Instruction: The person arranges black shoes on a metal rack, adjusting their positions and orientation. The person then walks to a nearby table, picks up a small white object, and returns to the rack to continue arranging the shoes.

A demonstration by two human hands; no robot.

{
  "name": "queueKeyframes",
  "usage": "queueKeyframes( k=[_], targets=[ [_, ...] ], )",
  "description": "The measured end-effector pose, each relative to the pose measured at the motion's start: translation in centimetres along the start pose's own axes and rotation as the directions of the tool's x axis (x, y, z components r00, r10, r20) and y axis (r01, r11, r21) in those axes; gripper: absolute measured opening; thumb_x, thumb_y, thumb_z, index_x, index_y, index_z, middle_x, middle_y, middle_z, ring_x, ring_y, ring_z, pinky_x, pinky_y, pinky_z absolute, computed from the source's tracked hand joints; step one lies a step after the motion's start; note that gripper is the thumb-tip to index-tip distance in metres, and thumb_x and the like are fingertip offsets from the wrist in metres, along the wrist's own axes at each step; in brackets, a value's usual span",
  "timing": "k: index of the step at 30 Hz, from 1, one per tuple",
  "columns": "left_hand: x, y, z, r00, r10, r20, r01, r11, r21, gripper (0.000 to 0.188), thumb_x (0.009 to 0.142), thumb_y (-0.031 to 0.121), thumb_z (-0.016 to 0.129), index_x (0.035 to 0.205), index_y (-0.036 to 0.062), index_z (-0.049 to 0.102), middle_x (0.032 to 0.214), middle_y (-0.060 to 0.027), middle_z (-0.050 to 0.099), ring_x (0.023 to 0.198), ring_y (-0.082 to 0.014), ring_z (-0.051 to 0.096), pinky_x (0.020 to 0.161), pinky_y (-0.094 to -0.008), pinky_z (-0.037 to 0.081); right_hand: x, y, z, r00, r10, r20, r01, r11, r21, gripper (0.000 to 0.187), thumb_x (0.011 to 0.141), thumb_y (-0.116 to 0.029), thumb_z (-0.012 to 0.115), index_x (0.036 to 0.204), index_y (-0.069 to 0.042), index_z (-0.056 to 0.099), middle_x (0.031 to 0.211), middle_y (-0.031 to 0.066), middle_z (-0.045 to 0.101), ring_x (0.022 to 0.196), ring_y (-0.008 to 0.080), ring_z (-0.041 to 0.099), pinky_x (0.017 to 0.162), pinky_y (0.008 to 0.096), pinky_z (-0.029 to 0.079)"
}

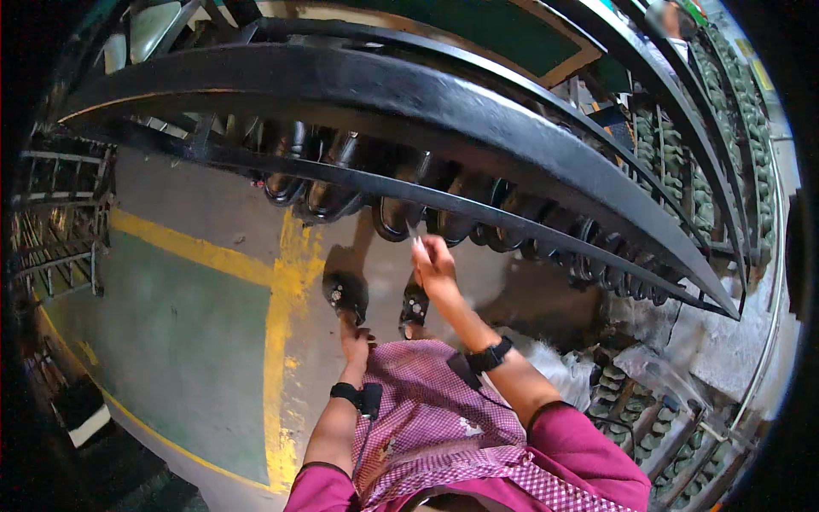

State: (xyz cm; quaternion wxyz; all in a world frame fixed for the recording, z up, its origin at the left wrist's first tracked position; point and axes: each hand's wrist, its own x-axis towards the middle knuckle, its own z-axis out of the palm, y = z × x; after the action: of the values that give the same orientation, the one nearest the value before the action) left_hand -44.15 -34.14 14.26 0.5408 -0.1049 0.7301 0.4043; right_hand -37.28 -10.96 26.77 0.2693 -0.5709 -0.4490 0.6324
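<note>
In front of me, my right hand [435, 263] is closed in a pinch. From its fingers a thin, pale, pointed piece [413, 232] sticks up; its kind is not clear. The tip is close to the toe of a dark glossy shoe [395, 218], though I cannot tell whether they touch. That shoe hangs toe out under a black rail, in a row with more dark shoes [334, 201]. My left hand [354, 343] is low beside my checked apron [414, 388], its fingers dim and partly hidden.
A long black metal rack [384, 81] crosses ahead, with its lower bar [375, 181] over the shoes. Yellow lines [280, 341] mark the floor at left. Racks with green shoe-like pieces [674, 162] stand at right. A person [674, 38] is at the far upper right.
</note>
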Motion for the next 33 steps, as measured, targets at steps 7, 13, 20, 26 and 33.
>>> queueKeyframes(
  k=[7,13,20,26,33],
  targets=[
    [-1.1,-1.1,2.7,0.952,0.132,0.278,-0.112,0.990,-0.087,0.018,0.083,0.015,0.045,0.092,0.0011,0.051,0.070,-0.0107,0.057,0.052,-0.0199,0.056,0.047,-0.0294,0.045,10.3,-2.6,1.5,0.457,-0.889,-0.016,0.708,0.374,-0.600,0.019,0.079,-0.014,0.059,0.093,-0.002,0.054,0.067,0.0034,0.055,0.054,0.0121,0.050,0.049,0.0248,0.041],
    [-0.6,-2.7,1.5,0.998,-0.054,0.033,0.057,0.992,-0.113,0.016,0.082,0.016,0.048,0.088,0.0017,0.052,0.068,-0.0077,0.056,0.052,-0.0174,0.056,0.042,-0.0256,0.041,13.9,-4.3,0.7,0.159,-0.967,0.197,0.707,-0.028,-0.706,0.016,0.075,-0.015,0.062,0.082,-0.001,0.057,0.066,0.0117,0.055,0.056,0.0173,0.052,0.052,0.0267,0.041],
    [-0.3,-3.4,-2.5,0.996,-0.050,-0.080,0.047,0.998,-0.037,0.015,0.082,0.015,0.050,0.085,0.0008,0.052,0.066,-0.0089,0.057,0.046,-0.0164,0.055,0.038,-0.0260,0.042,10.3,-10.6,4.6,0.755,-0.655,-0.009,0.469,0.550,-0.691,0.020,0.075,-0.022,0.060,0.079,-0.003,0.058,0.071,0.0163,0.058,0.065,0.0295,0.058,0.058,0.0321,0.044],
    [-0.1,-2.7,-1.7,0.993,-0.044,-0.112,0.044,0.999,-0.008,0.014,0.082,0.015,0.050,0.084,0.0018,0.053,0.066,-0.0077,0.058,0.046,-0.0163,0.055,0.037,-0.0254,0.042,10.4,-11.2,4.8,0.827,-0.563,0.004,0.375,0.546,-0.749,0.021,0.075,-0.024,0.058,0.081,-0.004,0.059,0.075,0.0166,0.059,0.071,0.0311,0.059,0.061,0.0337,0.046],
    [0.5,-2.0,0.7,0.996,-0.080,-0.029,0.077,0.992,-0.100,0.015,0.082,0.015,0.049,0.085,0.0017,0.054,0.066,-0.0085,0.058,0.048,-0.0174,0.056,0.039,-0.0259,0.040,11.0,-10.7,5.2,0.764,-0.645,0.018,0.403,0.454,-0.795,0.022,0.075,-0.025,0.058,0.084,-0.005,0.061,0.076,0.0158,0.061,0.073,0.0301,0.060,0.063,0.0335,0.047]
  ],
)
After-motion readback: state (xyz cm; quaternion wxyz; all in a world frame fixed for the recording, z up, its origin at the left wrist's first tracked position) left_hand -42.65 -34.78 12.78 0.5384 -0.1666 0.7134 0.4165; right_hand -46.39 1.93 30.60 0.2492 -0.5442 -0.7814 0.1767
